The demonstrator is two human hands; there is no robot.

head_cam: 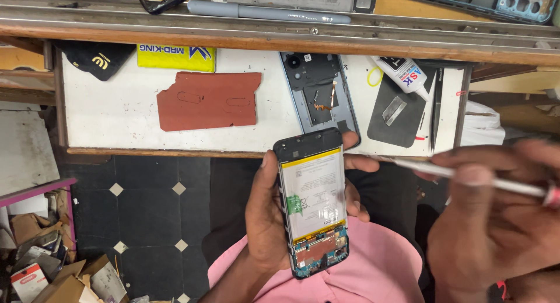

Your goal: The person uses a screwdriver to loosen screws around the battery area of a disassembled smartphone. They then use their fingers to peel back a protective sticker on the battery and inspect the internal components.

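Head view looks down over a white work board (116, 113) at the edge of a wooden bench, with a dark tiled floor (146, 215) below it. Left hand (274, 221) is wrapped around an opened smartphone (312, 201), thumb along its left edge and fingers (357, 163) curled past the right edge, so the hand is clamped on the phone and holds it upright over the person's lap, just below the front edge of the board. The phone's back is off: a white battery (312, 198) with a yellow top border fills the middle, and a circuit board (321, 250) shows at the lower end. Right hand (496, 215), large and blurred at the right of the frame, is closed in a pinch on a thin white-shafted tool (461, 176), probably a screwdriver, whose tip points left toward the phone's upper right edge; whether the tip touches the phone cannot be told. On the board lie a reddish-brown mat piece (207, 98), a grey phone back frame (318, 90) just above the held phone, a glue bottle (402, 72) and a dark pad (396, 113). A pink shirt (373, 274) fills the bottom centre.
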